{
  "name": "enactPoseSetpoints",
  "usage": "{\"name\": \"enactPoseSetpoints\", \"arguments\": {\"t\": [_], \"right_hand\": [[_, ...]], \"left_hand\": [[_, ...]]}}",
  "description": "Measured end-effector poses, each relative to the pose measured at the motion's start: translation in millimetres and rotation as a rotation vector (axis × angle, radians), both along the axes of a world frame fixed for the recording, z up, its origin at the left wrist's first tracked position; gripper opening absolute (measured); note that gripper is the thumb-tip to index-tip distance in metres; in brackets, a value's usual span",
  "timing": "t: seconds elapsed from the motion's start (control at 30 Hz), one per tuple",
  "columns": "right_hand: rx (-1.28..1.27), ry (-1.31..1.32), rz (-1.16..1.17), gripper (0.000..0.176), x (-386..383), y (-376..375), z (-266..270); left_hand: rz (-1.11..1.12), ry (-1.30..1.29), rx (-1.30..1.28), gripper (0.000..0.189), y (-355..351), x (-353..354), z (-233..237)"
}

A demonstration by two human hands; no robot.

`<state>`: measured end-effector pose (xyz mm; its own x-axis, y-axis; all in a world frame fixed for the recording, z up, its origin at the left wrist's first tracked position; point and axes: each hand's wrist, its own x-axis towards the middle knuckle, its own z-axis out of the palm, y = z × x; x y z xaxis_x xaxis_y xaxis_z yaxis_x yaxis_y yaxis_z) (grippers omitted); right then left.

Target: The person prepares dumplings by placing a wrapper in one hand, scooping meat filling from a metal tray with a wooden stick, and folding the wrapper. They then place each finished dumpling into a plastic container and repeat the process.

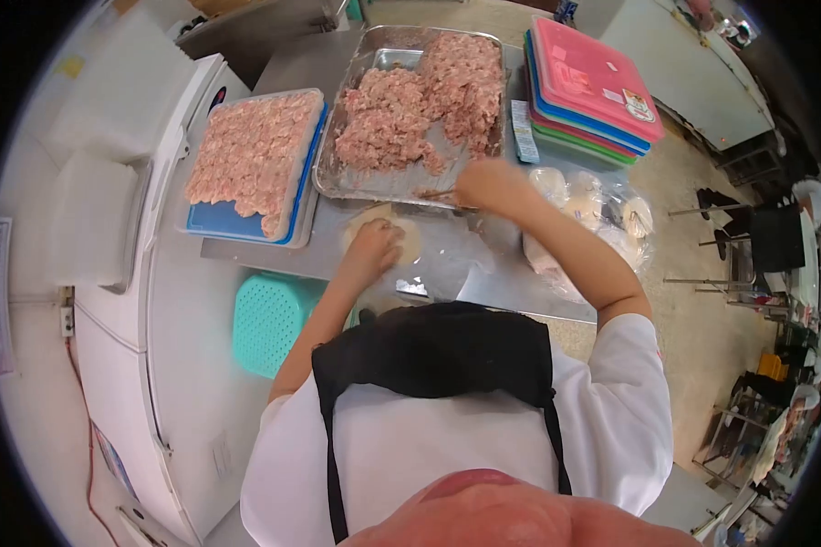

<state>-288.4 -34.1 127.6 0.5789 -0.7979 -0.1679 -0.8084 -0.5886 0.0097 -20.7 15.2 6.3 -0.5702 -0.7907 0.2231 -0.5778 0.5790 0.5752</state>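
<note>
My left hand (377,244) is at the table's near edge, its fingers curled on pale round dumpling wrappers (410,244). Closed in a fist, my right hand (491,186) is at the near right corner of a metal tray (337,190). A thin stick-like tool (439,193) pokes out of this fist to the left; its full shape is hidden. Ground meat filling (388,114) is heaped in the tray. To the left, rows of meat-filled dumplings (251,150) cover most of a blue-based plastic box (223,221).
Several stacked plastic boxes with a pink lid (593,77) stand at the back right. Below them lies a clear bag of round white packs (602,214). A turquoise perforated basket (269,324) sits below the table's left edge, beside a white freezer (178,301).
</note>
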Motion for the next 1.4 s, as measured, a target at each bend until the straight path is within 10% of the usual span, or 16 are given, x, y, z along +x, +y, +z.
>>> {"name": "enactPoseSetpoints", "arguments": {"t": [0.27,0.47,0.67,0.77,0.97,1.13,1.4], "right_hand": [[-0.239,-0.155,-0.003,0.017,-11,-24,-78],[-0.142,0.011,-0.076,0.020,-14,-38,-19],[-0.075,-0.047,-0.113,0.028,26,-15,-47],[-0.032,-0.035,-0.194,0.030,16,-29,-15],[0.050,-0.205,-0.217,0.036,60,-30,-63],[0.194,-0.506,-0.227,0.036,41,-28,-45],[0.054,-0.008,-0.348,0.028,48,5,-32]], "left_hand": [[0.140,0.105,0.096,0.017,-2,6,-3],[0.367,0.356,0.411,0.014,-11,21,14],[0.152,0.449,0.639,0.019,-19,21,28],[-0.192,0.260,0.309,0.022,-24,28,12],[0.044,-0.040,-0.110,0.024,-56,39,-44],[0.100,0.039,0.073,0.021,-50,45,-15],[0.115,0.386,0.121,0.017,-33,46,15]]}}
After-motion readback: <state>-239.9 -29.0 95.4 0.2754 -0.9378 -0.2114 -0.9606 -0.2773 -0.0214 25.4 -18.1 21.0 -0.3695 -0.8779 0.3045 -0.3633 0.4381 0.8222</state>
